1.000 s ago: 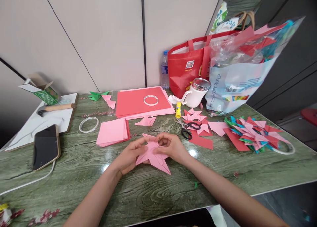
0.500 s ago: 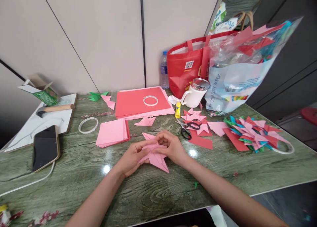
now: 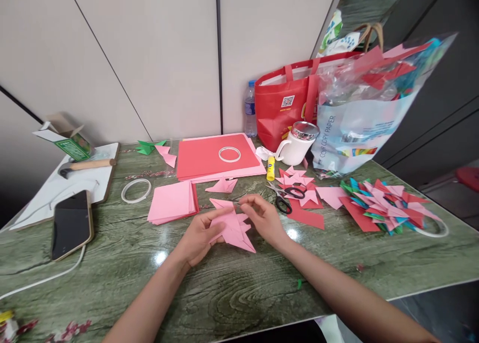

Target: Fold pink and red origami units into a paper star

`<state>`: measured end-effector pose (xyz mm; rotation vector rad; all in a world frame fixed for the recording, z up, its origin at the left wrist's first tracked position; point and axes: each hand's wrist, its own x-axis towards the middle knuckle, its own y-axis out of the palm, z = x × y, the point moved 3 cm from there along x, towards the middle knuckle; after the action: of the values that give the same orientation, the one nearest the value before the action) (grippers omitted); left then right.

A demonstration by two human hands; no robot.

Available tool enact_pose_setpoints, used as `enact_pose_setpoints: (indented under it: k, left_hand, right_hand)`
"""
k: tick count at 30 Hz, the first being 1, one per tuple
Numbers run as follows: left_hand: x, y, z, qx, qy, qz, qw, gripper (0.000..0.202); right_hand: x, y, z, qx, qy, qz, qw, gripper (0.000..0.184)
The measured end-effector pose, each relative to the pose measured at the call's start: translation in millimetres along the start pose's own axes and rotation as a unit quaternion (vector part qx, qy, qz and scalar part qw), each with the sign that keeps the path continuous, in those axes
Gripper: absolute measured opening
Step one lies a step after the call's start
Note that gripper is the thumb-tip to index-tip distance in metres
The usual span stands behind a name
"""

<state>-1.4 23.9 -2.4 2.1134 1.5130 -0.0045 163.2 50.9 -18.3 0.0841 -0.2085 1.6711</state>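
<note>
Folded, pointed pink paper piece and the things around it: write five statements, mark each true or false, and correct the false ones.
1. The left hand holds the folded, pointed pink paper piece. True.
2. The yellow cylindrical glue stick lies inside the white handled mug. False: the glue stick stands beside the mug.
3. A thin white tape ring rests on the large red paper sheet. True.
4. The black-handled metal scissors are in the right hand. False: the scissors lie beyond that hand, out of its grasp.
5. The blue-capped clear plastic bottle stands beside the red bag. True.
</note>
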Motion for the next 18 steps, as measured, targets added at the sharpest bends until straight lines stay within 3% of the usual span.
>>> enact_pose_setpoints:
  k: [3, 6, 10, 14, 18]
  left_hand:
    - [1, -5.1, -5, 0.002, 0.01, -0.014, 1.0, 0.046]
    - [1, -7.6, -9, 0.005, 0.015, -0.02, 1.0, 0.046]
    - [1, -7.8, -8, 0.006, 0.01, -0.017, 1.0, 0.047]
    - [2, -11.5, -5, -0.002, 0.002, -0.033, 0.999, 0.049]
    - [3, -14.9, -4, 0.001, 0.011, -0.03, 0.999, 0.051]
  right_hand:
    - [10, -6, -6, -0.026, 0.039, -0.026, 0.999, 0.02]
    - [27, -6, -7, -0.117, 0.038, 0.019, 0.992, 0.023]
    - [59, 4, -1, -0.348, 0.004, 0.063, 0.935, 0.027]
    - [78, 21, -2, -0.378, 0.028, 0.066, 0.923, 0.013]
    - [78, 30, -4, -0.381, 0.027, 0.054, 0.922, 0.007]
